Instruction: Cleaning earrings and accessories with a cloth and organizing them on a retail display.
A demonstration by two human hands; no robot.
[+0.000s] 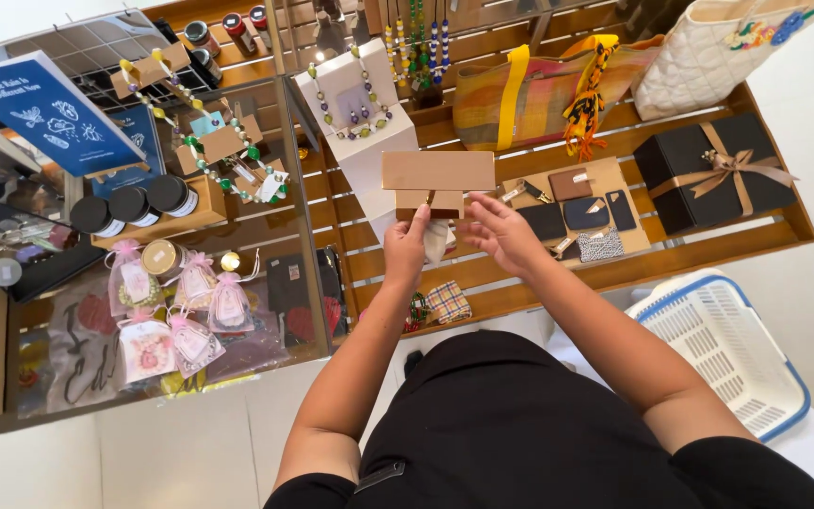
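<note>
A tan cardboard display card (437, 172), folded with small flaps at its base, is held up over a slatted wooden shelf (520, 273). My left hand (407, 247) grips its lower left flap from below. My right hand (503, 231) has fingertips at the lower right flap, fingers spread. Just behind the card stands a white card (355, 104) with a green and purple bead necklace and earrings on it. A white piece shows under my left hand.
A glass counter (266, 311) at left carries necklaces on cards, black-lidded jars (129, 205), pink gift pouches (190, 311) and a blue booklet (44, 111). A black gift box with ribbon (713, 174), small pouches on a tan tray (581, 212), a striped bag, and a white and blue basket (727, 349) lie right.
</note>
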